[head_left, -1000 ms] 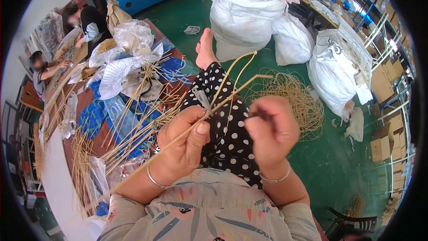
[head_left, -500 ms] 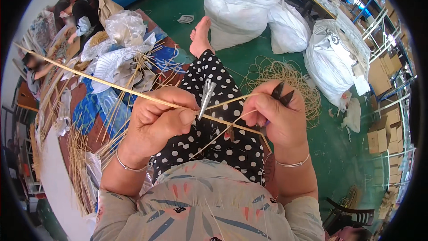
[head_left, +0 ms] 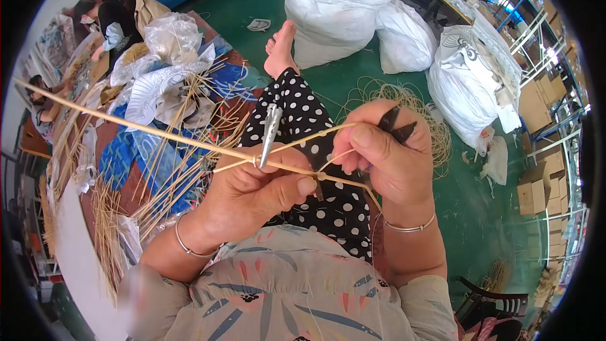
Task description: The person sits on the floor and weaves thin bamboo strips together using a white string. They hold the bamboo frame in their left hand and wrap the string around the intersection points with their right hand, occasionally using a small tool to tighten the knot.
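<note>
My left hand [head_left: 252, 196] is closed on a long pale bamboo strip [head_left: 139, 123] above my lap, thumb and finger pinching it beside a small wrapped joint [head_left: 320, 176]. A silver metal clip [head_left: 271, 132] stands up from the strip close to the fingers. My right hand [head_left: 394, 155] pinches a thin pale cord [head_left: 336, 158] that runs taut to the joint. A thinner strip [head_left: 302, 141] crosses behind and reaches the same fingers. Tucked in that hand is a dark tool with two points [head_left: 396, 125], its lower part hidden. Past the joint, the long strip bends downward.
Loose bamboo strips [head_left: 110, 233] and plastic bags [head_left: 173, 38] cover the table at left. A tangled coil of thin strip [head_left: 435, 132] lies on the green floor. Big white sacks [head_left: 341, 12] stand ahead; cartons [head_left: 533, 199] line the right. Two people sit far left.
My left hand has slid right along the long strip up to the joint, covering the crossing. The clip has shifted left and up. My right hand has drawn the cord up slightly.
</note>
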Tool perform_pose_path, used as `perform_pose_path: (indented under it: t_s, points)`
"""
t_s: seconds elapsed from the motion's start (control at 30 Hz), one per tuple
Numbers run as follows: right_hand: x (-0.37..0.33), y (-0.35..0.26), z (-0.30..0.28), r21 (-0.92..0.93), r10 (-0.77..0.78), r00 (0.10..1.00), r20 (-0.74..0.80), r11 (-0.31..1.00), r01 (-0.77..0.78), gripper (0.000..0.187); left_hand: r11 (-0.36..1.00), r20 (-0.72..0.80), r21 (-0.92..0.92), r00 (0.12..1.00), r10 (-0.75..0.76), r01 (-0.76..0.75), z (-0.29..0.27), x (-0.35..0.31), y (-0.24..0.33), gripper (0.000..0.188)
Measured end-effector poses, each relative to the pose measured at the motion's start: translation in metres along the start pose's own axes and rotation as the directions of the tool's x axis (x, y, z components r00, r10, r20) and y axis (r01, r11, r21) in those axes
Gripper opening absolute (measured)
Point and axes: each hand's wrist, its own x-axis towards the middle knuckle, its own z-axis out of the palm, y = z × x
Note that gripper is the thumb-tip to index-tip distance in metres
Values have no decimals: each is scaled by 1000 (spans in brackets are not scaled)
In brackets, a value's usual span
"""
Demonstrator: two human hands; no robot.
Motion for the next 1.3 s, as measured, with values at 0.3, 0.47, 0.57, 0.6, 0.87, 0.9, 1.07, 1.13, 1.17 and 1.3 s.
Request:
perform_pose_path:
  t_s: [0.3,0.47,0.57,0.6,0.87,0.9,1.07,1.13,1.17,1.3]
  points:
    - [14,-2,4,-56,-63,994,87,996,68,13,985,-109,87,981,161,-152,1,-3,-5,14]
    - [-8,2,6,-224,-439,868,-231,892,392,12,958,-212,40,935,285,-283,-11,-6,-6,14]
    - [-29,5,20,-653,-364,920,145,663,366,19,949,-207,88,926,315,-303,-9,-2,-2,12]
    - [-24,15,27,-653,-333,930,152,673,348,22,942,-191,116,923,334,-316,-10,-1,-3,13]
    - [0,48,46,-358,-349,916,200,844,400,16,937,-201,66,916,348,-342,-16,-6,-3,11]
    - [0,50,46,-314,-314,926,209,876,367,16,937,-205,59,915,348,-344,-17,-7,-3,11]
    - [-7,59,48,38,-76,975,209,997,69,19,936,-197,-33,920,339,-351,-20,-12,0,11]
    - [-7,60,45,45,-23,973,229,999,13,27,932,-191,-41,919,346,-360,-20,-13,0,12]
    - [-7,60,45,42,-15,973,232,999,5,30,931,-184,-24,917,354,-364,-21,-13,-2,13]
    - [-7,60,48,-12,-37,972,233,999,41,34,929,-170,-72,923,346,-362,-24,-14,-3,15]
